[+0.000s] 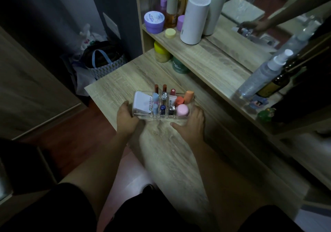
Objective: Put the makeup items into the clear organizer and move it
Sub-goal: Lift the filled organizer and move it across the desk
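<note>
Now the clear organizer (159,106) sits full on the surface (179,151), long side running from 9 to 3 o'clock; the left hand (126,119) cups its 9 o'clock end, the right hand (190,124) its 3 o'clock end; fingers curl against both ends, equally close.

Clear organizer (143,117): one, on the table (170,151).
Inside it:
- white tube (141,103), one, left compartment;
- tall lip sticks, three, far row, first at (156,88);
- round-capped pieces, right end: one pink (182,110), two orange, nearer at (179,100);
- small tubes in the middle cells: at least five, exact count unclear.

Hands: two, left hand (126,118) and right hand (190,127).

Far shelf (206,52): white cylinder (194,18), one; purple jar (154,22), one; spray bottle (263,74), one.
</note>
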### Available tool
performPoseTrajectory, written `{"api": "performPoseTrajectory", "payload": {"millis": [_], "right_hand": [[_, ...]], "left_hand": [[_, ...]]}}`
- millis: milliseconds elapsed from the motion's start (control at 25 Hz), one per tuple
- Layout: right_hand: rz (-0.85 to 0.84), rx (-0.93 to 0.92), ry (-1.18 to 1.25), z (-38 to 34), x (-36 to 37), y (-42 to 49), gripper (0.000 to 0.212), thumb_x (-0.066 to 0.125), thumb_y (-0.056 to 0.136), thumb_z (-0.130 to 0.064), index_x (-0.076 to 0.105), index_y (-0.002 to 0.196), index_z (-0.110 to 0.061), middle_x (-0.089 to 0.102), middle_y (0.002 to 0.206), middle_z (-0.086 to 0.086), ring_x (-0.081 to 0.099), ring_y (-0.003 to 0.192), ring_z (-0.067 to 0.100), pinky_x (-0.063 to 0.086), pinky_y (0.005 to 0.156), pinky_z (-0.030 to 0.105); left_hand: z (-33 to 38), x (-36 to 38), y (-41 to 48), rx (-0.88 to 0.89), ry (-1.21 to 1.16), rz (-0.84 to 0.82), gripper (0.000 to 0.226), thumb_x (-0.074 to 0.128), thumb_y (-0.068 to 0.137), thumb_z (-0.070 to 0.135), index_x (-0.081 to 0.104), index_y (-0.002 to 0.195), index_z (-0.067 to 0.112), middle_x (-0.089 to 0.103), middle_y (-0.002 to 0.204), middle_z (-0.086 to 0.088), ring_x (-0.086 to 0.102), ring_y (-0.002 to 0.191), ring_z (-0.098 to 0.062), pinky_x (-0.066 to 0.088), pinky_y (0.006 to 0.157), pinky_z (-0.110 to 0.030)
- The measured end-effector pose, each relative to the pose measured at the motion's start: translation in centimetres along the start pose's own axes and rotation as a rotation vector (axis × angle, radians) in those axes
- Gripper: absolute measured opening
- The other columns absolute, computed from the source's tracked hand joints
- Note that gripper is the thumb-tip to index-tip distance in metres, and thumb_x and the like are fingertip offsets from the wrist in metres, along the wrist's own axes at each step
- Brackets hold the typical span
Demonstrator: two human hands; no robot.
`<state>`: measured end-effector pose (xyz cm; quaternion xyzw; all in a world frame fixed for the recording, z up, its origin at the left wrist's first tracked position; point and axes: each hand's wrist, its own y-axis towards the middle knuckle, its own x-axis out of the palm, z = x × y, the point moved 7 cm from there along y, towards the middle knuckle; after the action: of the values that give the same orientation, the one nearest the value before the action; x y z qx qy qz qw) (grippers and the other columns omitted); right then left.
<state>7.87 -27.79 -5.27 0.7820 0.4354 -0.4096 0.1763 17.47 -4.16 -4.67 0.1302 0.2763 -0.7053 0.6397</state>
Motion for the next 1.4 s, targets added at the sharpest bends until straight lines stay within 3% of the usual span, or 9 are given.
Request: {"api": "performPoseTrajectory", "payload": {"millis": [120, 320, 520, 800, 1000, 1120, 1240, 1320, 1400], "right_hand": [[-0.068, 0.074, 0.157, 1.0, 1.1, 0.5, 0.113, 0.091, 0.051, -0.031, 0.028, 0.142, -0.011, 0.046, 0.142, 0.010, 0.042, 0.134, 0.026, 0.037, 0.110, 0.046], [-0.099, 0.114, 0.243, 1.4, 2.0, 1.8, 0.109, 0.085, 0.063, -0.018, 0.017, 0.147, -0.025, 0.055, 0.136, 0.009, 0.052, 0.126, 0.029, 0.046, 0.103, 0.051], [-0.065, 0.111, 0.268, 2.0, 1.9, 1.9, 0.094, 0.083, 0.066, -0.018, 0.031, 0.143, -0.029, 0.065, 0.125, 0.004, 0.059, 0.118, 0.024, 0.049, 0.100, 0.042], [-0.005, 0.155, 0.371, 3.1, 0.8, -0.3, 0.094, 0.083, 0.066, -0.018, 0.033, 0.144, -0.026, 0.063, 0.128, 0.005, 0.058, 0.120, 0.023, 0.049, 0.100, 0.047], [0.148, 0.204, 0.398, 4.2, -2.3, -3.9, 0.094, 0.086, 0.062, -0.016, 0.038, 0.143, -0.020, 0.067, 0.122, 0.010, 0.063, 0.111, 0.025, 0.048, 0.093, 0.032], [0.253, 0.232, 0.441, 5.8, -4.4, -6.6, 0.088, 0.087, 0.059, -0.012, 0.046, 0.137, -0.016, 0.069, 0.116, 0.009, 0.065, 0.106, 0.024, 0.045, 0.086, 0.024], [0.276, 0.308, 0.526, 8.2, -5.7, -8.9, 0.081, 0.085, 0.061, -0.006, 0.048, 0.133, -0.014, 0.065, 0.123, 0.011, 0.062, 0.112, 0.027, 0.049, 0.096, 0.035], [0.294, 0.334, 0.567, 9.3, -6.3, -10.4, 0.087, 0.083, 0.064, -0.001, 0.040, 0.139, -0.014, 0.057, 0.132, 0.014, 0.056, 0.119, 0.030, 0.046, 0.102, 0.047], [0.363, 0.364, 0.541, 11.0, -7.1, -12.0, 0.096, 0.083, 0.063, -0.001, 0.032, 0.144, -0.011, 0.053, 0.136, 0.018, 0.052, 0.123, 0.033, 0.043, 0.105, 0.049]], "left_hand": [[0.7, 0.6, -0.1, 0.029, -0.011, -0.059, 0.062, 0.057, 0.069, 0.024, 0.047, 0.130, 0.013, 0.063, 0.122, -0.013, 0.056, 0.101, -0.019, 0.039, 0.083, -0.028], [0.2, 0.9, 0.7, -0.014, -0.041, -0.124, 0.074, 0.052, 0.061, 0.023, 0.045, 0.134, 0.026, 0.064, 0.123, -0.009, 0.052, 0.099, -0.013, 0.038, 0.087, -0.026], [0.1, 0.9, 0.9, -0.032, -0.067, -0.125, 0.074, 0.051, 0.059, 0.022, 0.046, 0.133, 0.026, 0.063, 0.121, -0.008, 0.052, 0.100, -0.015, 0.038, 0.088, -0.027], [1.3, 1.3, 0.6, 0.022, -0.029, -0.151, 0.066, 0.058, 0.068, 0.002, 0.050, 0.130, 0.026, 0.064, 0.119, -0.006, 0.055, 0.100, -0.014, 0.038, 0.086, -0.025], [3.4, 2.9, -1.1, 0.066, -0.008, -0.251, 0.071, 0.053, 0.058, 0.017, 0.051, 0.129, 0.024, 0.064, 0.122, -0.011, 0.058, 0.109, -0.026, 0.042, 0.090, -0.029], [4.8, 4.9, -2.5, 0.099, -0.010, -0.313, 0.069, 0.050, 0.058, 0.014, 0.053, 0.127, 0.022, 0.064, 0.121, -0.011, 0.059, 0.108, -0.026, 0.045, 0.092, -0.032], [6.0, 7.5, -4.3, 0.141, 0.027, -0.400, 0.063, 0.051, 0.065, 0.006, 0.054, 0.126, 0.021, 0.065, 0.121, -0.012, 0.060, 0.108, -0.028, 0.044, 0.090, -0.031], [6.7, 9.0, -5.6, 0.166, 0.049, -0.433, 0.066, 0.049, 0.059, 0.014, 0.055, 0.124, 0.023, 0.066, 0.119, -0.011, 0.059, 0.102, -0.022, 0.043, 0.087, -0.028], [7.6, 10.8, -7.1, 0.196, 0.076, -0.485, 0.069, 0.048, 0.056, 0.018, 0.055, 0.124, 0.024, 0.066, 0.120, -0.011, 0.059, 0.103, -0.023, 0.043, 0.087, -0.029]]}}
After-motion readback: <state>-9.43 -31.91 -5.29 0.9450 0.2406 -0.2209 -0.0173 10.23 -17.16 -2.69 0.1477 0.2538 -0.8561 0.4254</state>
